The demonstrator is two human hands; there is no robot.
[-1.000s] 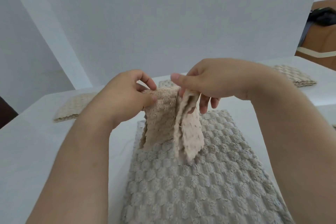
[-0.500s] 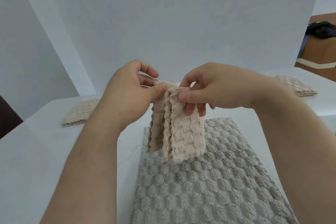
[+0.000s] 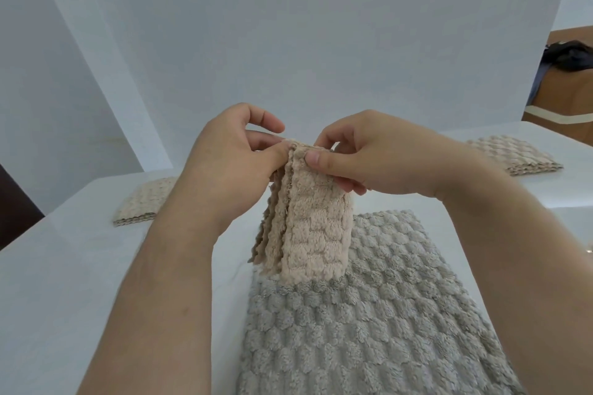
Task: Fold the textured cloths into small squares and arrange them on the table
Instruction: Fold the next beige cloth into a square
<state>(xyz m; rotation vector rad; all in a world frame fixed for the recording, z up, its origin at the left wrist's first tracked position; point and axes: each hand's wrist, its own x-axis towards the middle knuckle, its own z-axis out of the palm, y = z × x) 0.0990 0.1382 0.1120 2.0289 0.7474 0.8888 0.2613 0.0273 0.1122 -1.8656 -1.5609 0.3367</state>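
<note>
The white tabletop (image 3: 64,282) fills the lower view, its far edge meeting a pale wall and its left edge cutting diagonally past a dark gap at the left. Wide bare stretches of it lie open to the left of the arms and to the right beyond the right forearm.

A large grey textured cloth (image 3: 353,330) lies flat at the middle of the tabletop, running from near the hands down out of the bottom of the view; its far edge is straight, and its left edge sits just beside the left forearm.

Two folded beige squares rest near the far corners, well apart from each other: one folded cloth at the left (image 3: 144,202), partly hidden behind the left wrist, and one folded cloth at the right (image 3: 516,154), close to the tabletop's far right edge.

The beige textured cloth (image 3: 308,224) hangs upright above the grey cloth's far end, folded into several layers whose wavy edges show stacked on its left side; its lower edge hangs in front of the grey one.

The left hand (image 3: 234,167) pinches the top left of the layers, grip clamped on the fold. The right hand (image 3: 378,154) pinches the top right, thumb pressed on the front face.
</note>
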